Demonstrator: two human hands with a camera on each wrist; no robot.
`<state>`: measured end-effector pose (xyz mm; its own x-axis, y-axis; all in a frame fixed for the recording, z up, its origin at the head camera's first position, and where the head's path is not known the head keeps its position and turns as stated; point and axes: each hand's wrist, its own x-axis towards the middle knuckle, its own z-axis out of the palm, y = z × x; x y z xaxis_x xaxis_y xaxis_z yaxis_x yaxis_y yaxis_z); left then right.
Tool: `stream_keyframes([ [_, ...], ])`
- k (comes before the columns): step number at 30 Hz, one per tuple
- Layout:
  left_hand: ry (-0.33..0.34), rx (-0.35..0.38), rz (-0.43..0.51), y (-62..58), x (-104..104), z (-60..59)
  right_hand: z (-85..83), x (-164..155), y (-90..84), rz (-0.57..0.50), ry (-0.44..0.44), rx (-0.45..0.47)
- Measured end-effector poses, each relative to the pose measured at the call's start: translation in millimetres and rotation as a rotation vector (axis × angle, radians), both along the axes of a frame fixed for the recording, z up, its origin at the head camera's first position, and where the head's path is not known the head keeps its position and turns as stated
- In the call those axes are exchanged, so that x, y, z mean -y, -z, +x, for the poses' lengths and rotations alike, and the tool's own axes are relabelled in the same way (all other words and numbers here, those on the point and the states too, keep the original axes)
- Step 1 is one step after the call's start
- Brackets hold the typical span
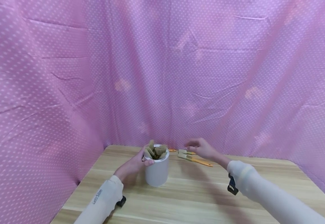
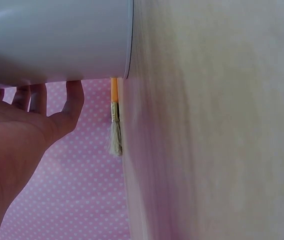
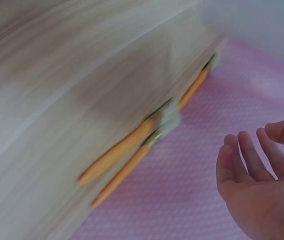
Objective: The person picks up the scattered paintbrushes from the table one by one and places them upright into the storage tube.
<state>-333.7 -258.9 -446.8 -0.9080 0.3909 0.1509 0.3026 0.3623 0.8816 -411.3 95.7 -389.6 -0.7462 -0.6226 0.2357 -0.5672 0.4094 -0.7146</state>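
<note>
A white cylindrical holder (image 1: 157, 170) stands on the wooden table (image 1: 196, 199) with several brushes standing bristles-up inside it (image 1: 156, 150). My left hand (image 1: 135, 163) grips the holder at its rim, thumb over the front; the left wrist view shows the fingers (image 2: 57, 107) against the holder's wall (image 2: 57, 40). My right hand (image 1: 200, 147) hovers with loosely curled, empty fingers just above two orange-handled brushes (image 1: 194, 159) lying behind the holder. In the right wrist view those brushes (image 3: 137, 150) are blurred and the palm (image 3: 262, 180) is empty. Another brush (image 2: 114, 125) lies past the holder.
A pink dotted cloth (image 1: 162, 71) hangs close behind and on both sides of the table, meeting its back edge. The table's near part in front of the holder is bare wood.
</note>
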Motion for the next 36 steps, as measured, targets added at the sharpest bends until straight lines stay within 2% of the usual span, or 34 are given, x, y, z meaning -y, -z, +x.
stream_keyframes([
  [8, -0.024, 0.011, -0.017, -2.9, 0, 2.5, -24.3, -37, 30.0, -0.015, 0.073, -0.036],
  [13, -0.028, 0.021, -0.013, -2.8, 0, 3.2, -36.9, -54, 50.0, 0.04, 0.131, -0.093],
  [17, -0.002, 0.02, 0.018, -2.0, -1, 1.9, -44.5, -64, 64.0, 0.112, 0.136, -0.112],
  [20, -0.008, 0.028, 0.021, -2.6, -1, 2.3, -49.9, -66, 72.5, 0.155, 0.096, -0.151],
  [25, -0.03, 0.016, -0.003, -3.4, -2, 1.8, -52.0, -63, 78.9, 0.227, 0.052, -0.24],
  [28, -0.034, 0.005, -0.019, -3.5, -2, 0.9, -51.0, -60, 79.8, 0.256, 0.056, -0.273],
  [31, -0.041, 0.021, -0.013, -3.4, -2, 1.4, -51.6, -57, 81.1, 0.271, 0.087, -0.299],
  [36, -0.08, 0.053, -0.019, -3.4, -2, 4.2, -54.1, -52, 85.1, 0.281, 0.162, -0.272],
])
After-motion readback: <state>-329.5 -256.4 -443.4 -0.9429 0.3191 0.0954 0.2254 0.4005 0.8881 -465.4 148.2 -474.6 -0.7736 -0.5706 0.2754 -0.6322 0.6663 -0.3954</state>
